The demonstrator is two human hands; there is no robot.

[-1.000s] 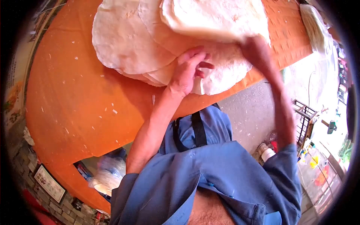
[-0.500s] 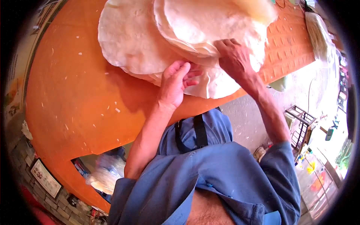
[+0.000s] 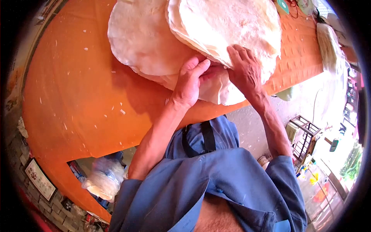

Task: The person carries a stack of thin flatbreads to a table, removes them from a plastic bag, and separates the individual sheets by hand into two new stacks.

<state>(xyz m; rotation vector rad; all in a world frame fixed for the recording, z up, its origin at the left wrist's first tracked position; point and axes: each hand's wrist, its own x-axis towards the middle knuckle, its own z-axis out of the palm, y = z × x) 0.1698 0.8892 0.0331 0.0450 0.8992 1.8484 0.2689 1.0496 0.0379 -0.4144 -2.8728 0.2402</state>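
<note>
Large, thin, pale round sheets that look like flatbreads lie in overlapping piles. The upper stack (image 3: 228, 23) rests partly over the lower flatbreads (image 3: 143, 42). My right hand (image 3: 246, 69) grips the near edge of the upper stack, with its fingers on top and its thumb hidden. Just left of it, my left hand (image 3: 189, 83) is at the same edge, palm turned inward and thumb raised. Its fingers stretch into the shaded gap below the upper stack, partly hidden. It does not visibly clasp a sheet.
The orange tabletop (image 3: 73, 89) carries scattered pale crumbs. A bundle of pale strands (image 3: 329, 48) hangs by its right end. A plastic bag (image 3: 103, 179) sits in an opening below the tabletop. A metal rack (image 3: 303, 135) stands on the floor at right.
My left hand has moved up and right, its fingers now reaching below the upper stack's edge. My right hand remains at that edge, its fingers spread more on top. The view has shifted slightly.
</note>
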